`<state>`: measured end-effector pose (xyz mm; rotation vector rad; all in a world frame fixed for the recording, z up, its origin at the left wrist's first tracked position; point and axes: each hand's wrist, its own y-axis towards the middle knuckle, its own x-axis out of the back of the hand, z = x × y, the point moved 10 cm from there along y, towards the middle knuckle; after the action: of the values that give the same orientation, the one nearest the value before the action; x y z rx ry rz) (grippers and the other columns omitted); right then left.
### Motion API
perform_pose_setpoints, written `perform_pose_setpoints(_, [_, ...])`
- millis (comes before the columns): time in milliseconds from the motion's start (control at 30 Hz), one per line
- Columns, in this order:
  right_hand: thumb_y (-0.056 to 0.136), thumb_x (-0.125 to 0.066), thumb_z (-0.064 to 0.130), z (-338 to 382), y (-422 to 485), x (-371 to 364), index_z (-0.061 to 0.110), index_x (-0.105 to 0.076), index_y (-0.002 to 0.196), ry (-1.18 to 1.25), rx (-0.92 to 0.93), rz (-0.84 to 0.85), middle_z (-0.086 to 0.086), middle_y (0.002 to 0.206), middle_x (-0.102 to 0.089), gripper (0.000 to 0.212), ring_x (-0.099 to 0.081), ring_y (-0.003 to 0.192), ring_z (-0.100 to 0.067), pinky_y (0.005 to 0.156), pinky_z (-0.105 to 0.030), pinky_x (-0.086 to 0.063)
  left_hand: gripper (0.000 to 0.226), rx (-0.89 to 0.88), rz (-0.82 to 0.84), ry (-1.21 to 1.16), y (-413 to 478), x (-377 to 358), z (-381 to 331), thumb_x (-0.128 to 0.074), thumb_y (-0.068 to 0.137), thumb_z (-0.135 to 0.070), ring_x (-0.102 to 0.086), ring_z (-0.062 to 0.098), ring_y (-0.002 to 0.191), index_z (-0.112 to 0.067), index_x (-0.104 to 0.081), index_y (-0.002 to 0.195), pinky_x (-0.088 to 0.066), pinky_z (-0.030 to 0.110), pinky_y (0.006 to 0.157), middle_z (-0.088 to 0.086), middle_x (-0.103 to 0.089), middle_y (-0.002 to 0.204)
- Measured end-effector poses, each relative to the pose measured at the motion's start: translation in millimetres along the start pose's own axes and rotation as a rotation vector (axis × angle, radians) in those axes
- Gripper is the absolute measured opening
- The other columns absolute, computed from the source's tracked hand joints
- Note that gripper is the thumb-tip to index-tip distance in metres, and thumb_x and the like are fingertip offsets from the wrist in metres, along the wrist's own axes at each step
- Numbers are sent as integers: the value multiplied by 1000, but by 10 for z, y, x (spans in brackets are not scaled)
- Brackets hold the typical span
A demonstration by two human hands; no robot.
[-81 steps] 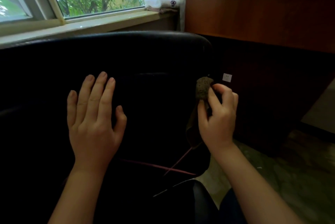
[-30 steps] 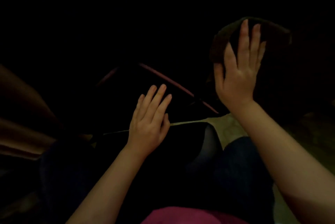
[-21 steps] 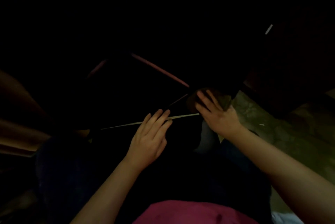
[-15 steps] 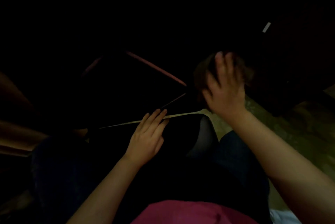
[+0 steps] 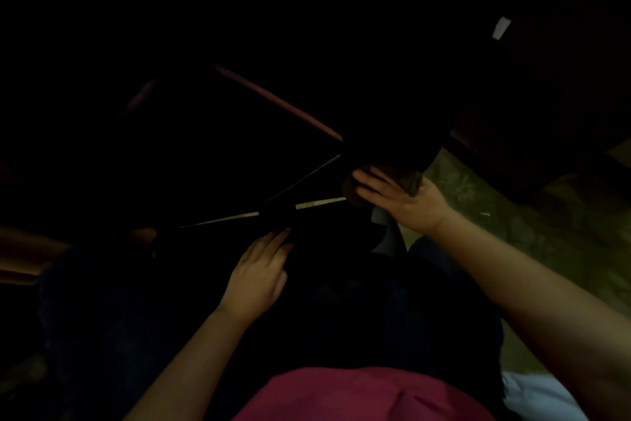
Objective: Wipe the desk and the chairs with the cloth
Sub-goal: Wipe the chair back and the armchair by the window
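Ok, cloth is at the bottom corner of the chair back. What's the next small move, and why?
Probably sweep the right hand and cloth up along the chair back: the hand grips the cloth at its lower corner, and the left hand lies flat on the seat.

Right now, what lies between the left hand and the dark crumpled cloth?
Head view: only the black chair's padding, crossed by a thin pale gap, between left hand and cloth in the right hand.

Open floor (image 5: pixel 478 188) lies between chair back (image 5: pixel 392 96) and desk panel (image 5: pixel 563 96).
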<state>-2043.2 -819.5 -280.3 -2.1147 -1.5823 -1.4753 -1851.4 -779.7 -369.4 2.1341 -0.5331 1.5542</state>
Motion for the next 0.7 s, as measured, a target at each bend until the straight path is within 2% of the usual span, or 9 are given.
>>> perform_pose_setpoints(67, [96, -41, 8, -92, 42, 80, 15, -19, 153, 21, -3, -9, -1, 164, 3, 62, -8, 150, -16, 122, -33, -9, 64, 20, 8, -9, 22, -22, 0, -79, 66, -8, -43, 27, 126, -8, -57, 126, -43, 44, 104, 11, -53, 138])
perform_pose_setpoints(133, [102, -32, 21, -352, 180, 311, 12, -26, 149, 67, -100, -73, -3, 164, 9, 49, -1, 150, -20, 121, -34, -6, 66, 28, -4, -14, 35, -21, 12, -79, 65, -8, -45, 28, 126, -8, -55, 127, -43, 46, 104, 12, -53, 138])
perform_pose_setpoints(267, [95, -51, 26, -1164, 453, 1003, 12, -34, 140, 101, -521, -410, -18, 156, -13, 50, -5, 149, -21, 116, -49, -20, 58, 35, -19, -8, 7, -91, 85, -62, 76, -17, -47, 31, 127, -8, -49, 132, -42, 46, 107, 12, -50, 141])
perform_pose_setpoints(333, [95, -51, 22, -1191, 459, 1065, 10, -36, 141, 136, -581, -505, -15, 157, -15, 49, -1, 149, -20, 118, -51, -17, 60, 60, -31, -25, -13, -98, 135, -67, 73, -15, -46, 31, 127, -7, -53, 130, -42, 45, 107, 13, -51, 140])
perform_pose_setpoints(433, [100, -40, 26, -799, 306, 735, 10, -44, 130, 145, -567, -366, -8, 162, -9, 34, -4, 150, -26, 119, -51, -14, 65, 116, -55, -49, -49, -102, 203, -77, 66, -8, -42, 29, 128, -5, -56, 128, -40, 45, 107, 14, -53, 138])
perform_pose_setpoints(533, [104, -26, 17, -76, 84, 173, 13, -44, 133, 170, -270, -79, -13, 150, -36, 34, -36, 137, -32, 103, -52, -44, 57, 168, -72, -51, -81, -110, 302, -66, 71, -9, -44, 31, 127, -5, -55, 127, -40, 46, 105, 15, -54, 137])
perform_pose_setpoints(600, [99, -34, 3, 248, -60, -166, 11, -31, 148, 192, -17, 86, -4, 157, -28, 50, -35, 138, -25, 101, -46, -48, 54, 197, -48, -55, -88, -159, 350, -61, 72, -12, -49, 35, 124, -5, -56, 126, -41, 45, 104, 17, -55, 135])
perform_pose_setpoints(633, [96, -38, 0, 295, -79, -273, 10, -24, 152, 183, 33, 138, -1, 159, -25, 59, -34, 139, -21, 99, -44, -50, 54, 213, -30, -65, -97, -203, 371, -64, 73, -9, -51, 37, 124, -4, -57, 126, -42, 46, 104, 17, -55, 135])
perform_pose_setpoints(700, [97, -41, 2, 210, -32, -301, 11, -34, 148, 211, -2, 168, 6, 154, -34, 52, -41, 137, -13, 101, -39, -50, 58, 250, -8, -81, -127, -266, 422, -73, 71, -5, -53, 39, 123, -3, -58, 126, -46, 47, 103, 18, -55, 135])
